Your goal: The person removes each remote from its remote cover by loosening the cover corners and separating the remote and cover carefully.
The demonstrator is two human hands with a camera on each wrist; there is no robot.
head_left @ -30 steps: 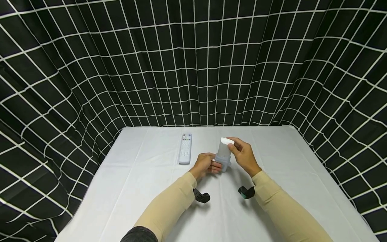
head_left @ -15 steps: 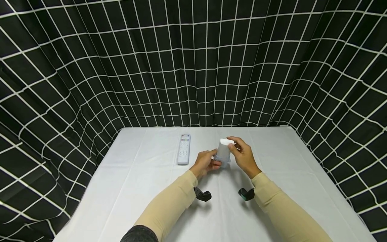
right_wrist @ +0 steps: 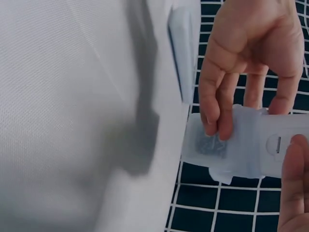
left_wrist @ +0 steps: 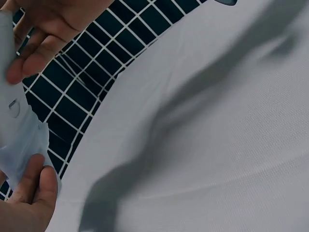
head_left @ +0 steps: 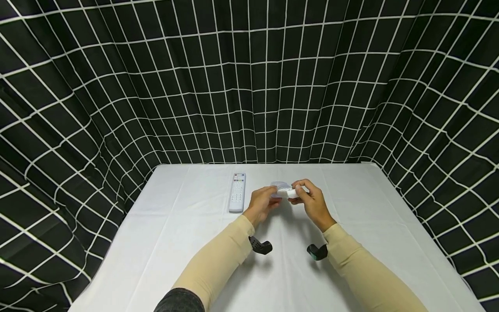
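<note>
Head view: what hangs above the white cloth-covered table (head_left: 171, 251), and why two hands?

— A white, round-edged plastic body (head_left: 292, 193) partly inside a pale translucent sleeve (head_left: 278, 184), at three o'clock from the slim white button remote (head_left: 237, 193). The left hand (head_left: 260, 204) pinches the sleeve; the right hand (head_left: 312, 200) pinches the body's three-o'clock end, probably so each part steadies the other. The remote lies flat, buttons up, seemingly aside for working room.

— What can't you make out?

— The right wrist view cuts off the body's end. A grey patch (right_wrist: 211, 145) shows blurred through the sleeve; fingers hide some of it.
</note>
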